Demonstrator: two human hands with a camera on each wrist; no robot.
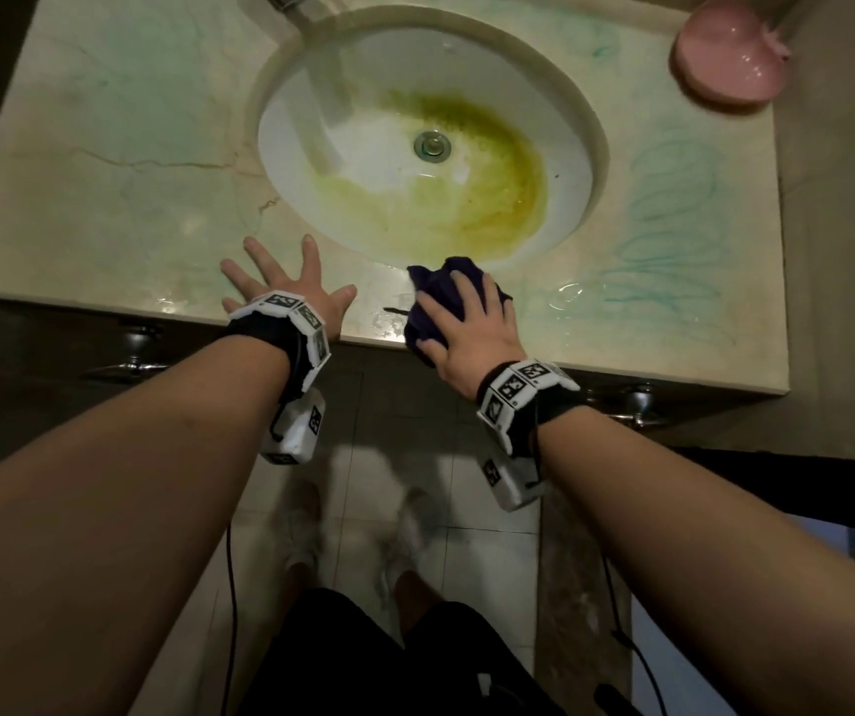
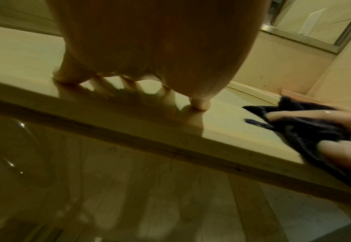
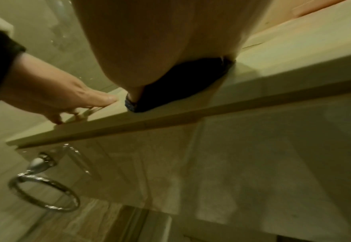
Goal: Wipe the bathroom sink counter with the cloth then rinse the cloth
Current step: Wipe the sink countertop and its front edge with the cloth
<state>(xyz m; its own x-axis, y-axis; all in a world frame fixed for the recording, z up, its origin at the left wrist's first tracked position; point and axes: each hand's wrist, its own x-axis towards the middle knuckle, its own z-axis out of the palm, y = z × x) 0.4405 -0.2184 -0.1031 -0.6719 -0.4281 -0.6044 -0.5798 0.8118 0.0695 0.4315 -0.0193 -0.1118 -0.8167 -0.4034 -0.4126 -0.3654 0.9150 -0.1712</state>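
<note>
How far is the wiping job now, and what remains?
Done: nothing clearly finished. In hand: the right hand presses the dark cloth on the counter's front edge; the left hand rests flat. Left: the green scribbles at right, then rinsing in the sink.

- Location type: bathroom, at a vanity unit.
- Oval white sink (image 1: 312,126) set under a beige marble tabletop (image 1: 105,162), with a metal drain (image 1: 432,145) at the centre and yellow-green staining in the bowl.
- Chrome towel ring (image 3: 44,193) mounted on the front face below the tabletop edge.
- Tiled floor (image 1: 467,509) in pale stone finish.
- Pink dish (image 1: 725,59) at the rear right corner.
</note>
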